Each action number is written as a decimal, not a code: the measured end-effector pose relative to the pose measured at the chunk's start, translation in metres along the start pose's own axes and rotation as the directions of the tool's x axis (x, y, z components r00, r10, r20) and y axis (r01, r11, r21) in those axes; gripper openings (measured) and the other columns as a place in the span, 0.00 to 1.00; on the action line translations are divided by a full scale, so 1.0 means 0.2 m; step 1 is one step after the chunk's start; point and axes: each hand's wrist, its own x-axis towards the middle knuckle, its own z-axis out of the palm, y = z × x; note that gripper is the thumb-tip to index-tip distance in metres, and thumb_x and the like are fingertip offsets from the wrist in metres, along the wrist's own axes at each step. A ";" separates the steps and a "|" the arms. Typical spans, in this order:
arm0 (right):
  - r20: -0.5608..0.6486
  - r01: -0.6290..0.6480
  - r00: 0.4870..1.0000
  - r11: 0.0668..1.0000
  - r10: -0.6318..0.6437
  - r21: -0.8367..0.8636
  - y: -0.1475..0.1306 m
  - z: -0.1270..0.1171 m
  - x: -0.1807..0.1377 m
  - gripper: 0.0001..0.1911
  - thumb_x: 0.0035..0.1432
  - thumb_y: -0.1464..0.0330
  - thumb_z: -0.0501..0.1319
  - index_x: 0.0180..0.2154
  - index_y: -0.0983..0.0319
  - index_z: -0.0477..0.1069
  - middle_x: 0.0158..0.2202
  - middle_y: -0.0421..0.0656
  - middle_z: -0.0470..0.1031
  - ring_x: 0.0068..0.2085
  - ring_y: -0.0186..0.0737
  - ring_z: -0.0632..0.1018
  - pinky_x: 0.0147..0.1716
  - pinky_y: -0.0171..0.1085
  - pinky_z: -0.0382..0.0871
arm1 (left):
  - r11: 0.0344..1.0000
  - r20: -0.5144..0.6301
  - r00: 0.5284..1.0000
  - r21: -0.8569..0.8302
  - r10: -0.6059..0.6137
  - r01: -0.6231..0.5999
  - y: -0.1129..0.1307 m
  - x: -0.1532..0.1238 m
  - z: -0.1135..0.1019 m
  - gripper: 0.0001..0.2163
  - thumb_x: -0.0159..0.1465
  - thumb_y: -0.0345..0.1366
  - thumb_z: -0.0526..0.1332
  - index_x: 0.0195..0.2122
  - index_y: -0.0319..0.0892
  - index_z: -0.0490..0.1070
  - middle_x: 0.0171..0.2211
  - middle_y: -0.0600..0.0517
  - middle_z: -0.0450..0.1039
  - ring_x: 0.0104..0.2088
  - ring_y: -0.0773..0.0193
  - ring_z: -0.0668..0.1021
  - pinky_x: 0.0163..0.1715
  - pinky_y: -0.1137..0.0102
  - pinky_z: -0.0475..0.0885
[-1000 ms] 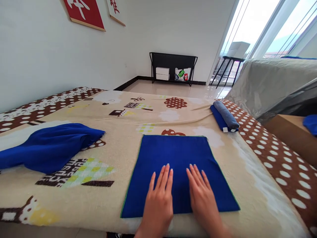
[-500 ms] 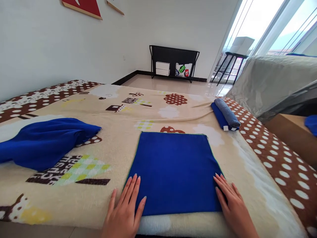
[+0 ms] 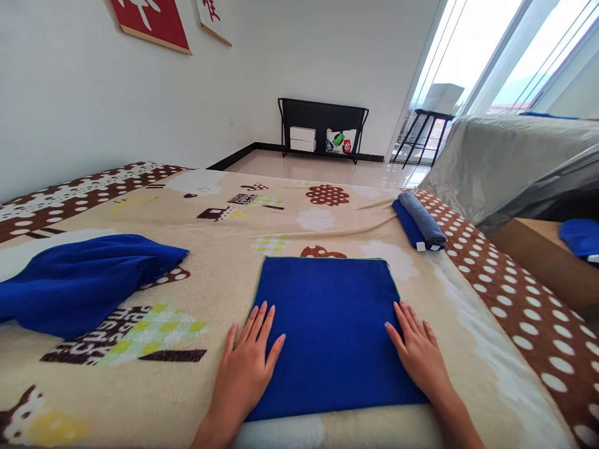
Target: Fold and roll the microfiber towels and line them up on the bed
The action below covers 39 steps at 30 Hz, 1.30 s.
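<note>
A folded blue towel point(image 3: 330, 324) lies flat and square on the patterned blanket point(image 3: 219, 262) in front of me. My left hand point(image 3: 248, 368) rests flat on its left edge, fingers stretched out and partly on the blanket. My right hand point(image 3: 418, 352) lies flat on the towel's right edge, fingers open too. Neither hand holds anything.
A loose heap of blue cloth point(image 3: 84, 280) lies at the left. A rolled blue and grey towel point(image 3: 421, 221) sits at the far right of the bed. Beyond stand a black shelf point(image 3: 322, 128), a grey covered object point(image 3: 515, 162), a wooden surface point(image 3: 543, 255) with another blue cloth point(image 3: 580, 237).
My hands slid apart from the middle of the towel to its left and right edges, then moved a little up along those edges.
</note>
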 end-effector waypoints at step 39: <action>-0.136 0.445 0.894 0.882 -0.428 0.156 0.40 -0.29 -0.36 0.08 0.57 0.67 0.61 0.39 0.55 0.76 0.37 0.42 0.78 0.38 0.38 0.79 0.38 0.34 0.75 | 0.861 -0.122 0.886 -0.209 0.447 -0.463 -0.41 -0.35 -0.34 0.10 0.63 0.30 0.60 0.43 0.49 0.74 0.38 0.53 0.77 0.41 0.64 0.79 0.42 0.75 0.74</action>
